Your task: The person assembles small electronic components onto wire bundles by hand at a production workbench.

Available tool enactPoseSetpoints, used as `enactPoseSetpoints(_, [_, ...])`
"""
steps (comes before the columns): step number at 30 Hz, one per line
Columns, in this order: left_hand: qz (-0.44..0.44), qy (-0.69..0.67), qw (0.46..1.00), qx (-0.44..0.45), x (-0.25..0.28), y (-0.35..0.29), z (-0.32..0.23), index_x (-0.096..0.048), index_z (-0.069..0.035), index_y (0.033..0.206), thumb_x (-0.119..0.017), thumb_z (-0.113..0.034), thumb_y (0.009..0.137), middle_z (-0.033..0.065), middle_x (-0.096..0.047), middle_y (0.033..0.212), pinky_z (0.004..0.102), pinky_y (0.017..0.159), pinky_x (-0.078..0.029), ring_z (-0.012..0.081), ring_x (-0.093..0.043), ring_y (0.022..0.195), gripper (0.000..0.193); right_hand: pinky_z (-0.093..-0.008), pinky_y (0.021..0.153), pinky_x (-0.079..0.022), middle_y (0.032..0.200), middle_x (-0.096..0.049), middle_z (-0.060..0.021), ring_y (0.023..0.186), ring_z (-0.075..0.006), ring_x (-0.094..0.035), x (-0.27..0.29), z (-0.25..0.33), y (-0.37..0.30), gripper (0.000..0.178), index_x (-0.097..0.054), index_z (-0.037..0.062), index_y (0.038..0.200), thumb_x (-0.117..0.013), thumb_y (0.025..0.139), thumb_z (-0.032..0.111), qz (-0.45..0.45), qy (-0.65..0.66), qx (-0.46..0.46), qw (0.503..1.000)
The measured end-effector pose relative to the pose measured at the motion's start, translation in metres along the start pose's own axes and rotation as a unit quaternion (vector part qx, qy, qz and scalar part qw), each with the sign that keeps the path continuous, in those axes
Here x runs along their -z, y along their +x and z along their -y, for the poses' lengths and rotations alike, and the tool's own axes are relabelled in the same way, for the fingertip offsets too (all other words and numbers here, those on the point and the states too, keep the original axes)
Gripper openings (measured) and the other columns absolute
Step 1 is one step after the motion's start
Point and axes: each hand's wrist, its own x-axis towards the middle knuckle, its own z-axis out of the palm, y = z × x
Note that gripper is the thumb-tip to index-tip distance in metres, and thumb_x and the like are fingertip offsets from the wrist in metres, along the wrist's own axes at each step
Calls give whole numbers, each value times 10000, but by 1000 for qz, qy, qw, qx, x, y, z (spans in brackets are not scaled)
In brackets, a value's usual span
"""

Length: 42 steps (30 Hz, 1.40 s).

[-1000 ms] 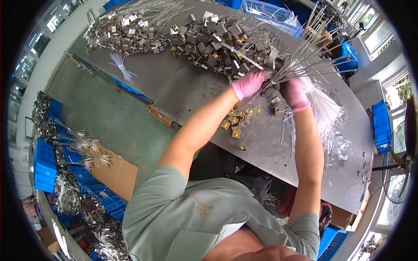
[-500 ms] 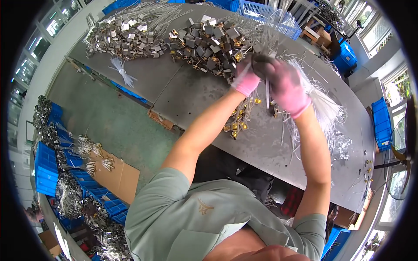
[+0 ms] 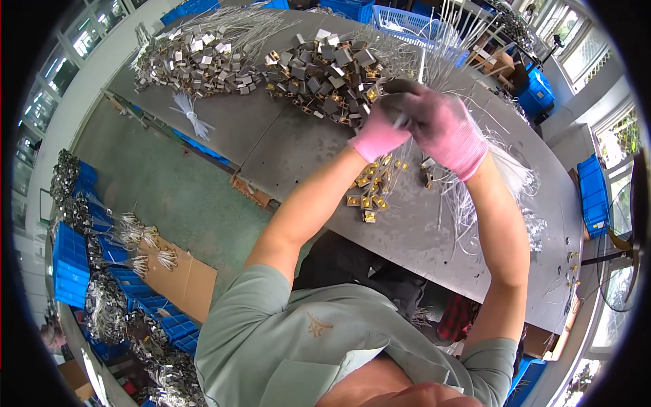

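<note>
Both my hands wear pink gloves with dark grey palms and fingers, and they meet above the table, closed. My left hand (image 3: pixel 381 129) grips a bundle of thin wires (image 3: pixel 451 41), whose pale ends fan out beyond the gloves. Below the hands, brass-coloured metal pieces (image 3: pixel 368 197) on wires hang or lie near the tabletop; I cannot tell which. Fingers of my right hand (image 3: pixel 444 125) press against the left, around a narrow white strip (image 3: pixel 401 121) that looks like a cable tie. The gloves hide most of the grip.
Heaps of dark square metal-cased parts (image 3: pixel 325 71) and lighter ones (image 3: pixel 203 64) cover the table's far side. White strips (image 3: pixel 505 166) fan out at right, and a small white bundle (image 3: pixel 192 115) lies at left. A blue basket (image 3: pixel 407 20) stands behind; blue crates (image 3: pixel 71 264) line the left.
My hands have come slightly nearer and turned, the right lower. The wire ends now spread wider above the gloves, and the brass pieces have shifted a little.
</note>
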Motion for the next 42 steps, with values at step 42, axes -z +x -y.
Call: enactPoseSetpoints(42, [57, 171, 974, 137, 60, -13, -52, -682, -68, 894, -575, -238, 904, 86, -685, 1034, 334, 707, -470, 196, -625, 865, 200, -343, 665, -515, 1018, -651, -137, 754, -280, -655, -13, -62, -64, 106, -658, 38, 889, -565, 839, 37, 11, -178, -137, 974])
